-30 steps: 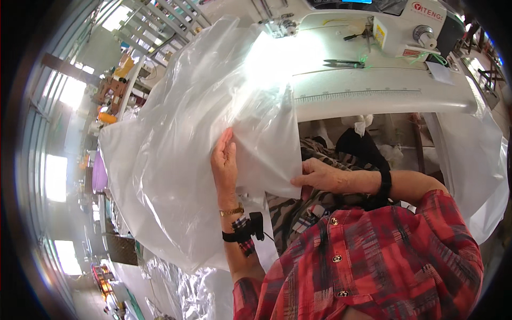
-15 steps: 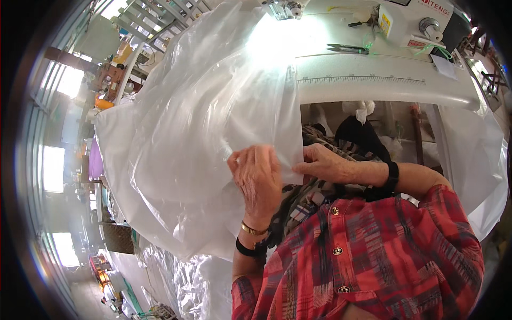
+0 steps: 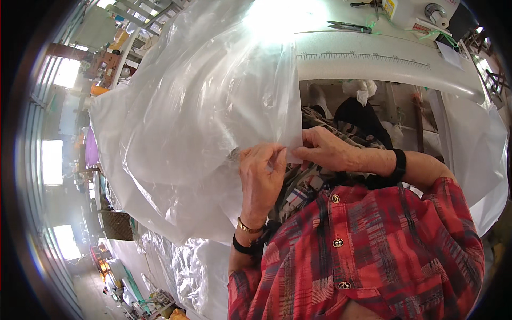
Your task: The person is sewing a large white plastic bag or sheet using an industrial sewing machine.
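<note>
A large translucent white plastic sheet (image 3: 181, 133) spreads over the left side of the sewing table and hangs down toward my lap. With fingertips pinched together, my left hand (image 3: 262, 173) grips the near edge of the sheet. Close beside it on the right, my right hand (image 3: 325, 149) pinches the sheet's right corner between thumb and fingers. The two hands almost meet at this edge. Under a bright lamp glare, the far end of the sheet is washed out, so I cannot make out what lies there.
Thread snips (image 3: 349, 26) lie on the white machine table (image 3: 384, 69), which has a printed ruler (image 3: 362, 57) along it. A machine housing with a knob (image 3: 437, 15) stands at the far right. More white sheeting (image 3: 474, 144) drapes at the right. A woven basket (image 3: 117, 225) is at the left.
My left hand has shifted slightly right, its fingers now closed on the sheet's edge beside my right hand. The view has tilted, so the table sits higher in the picture.
</note>
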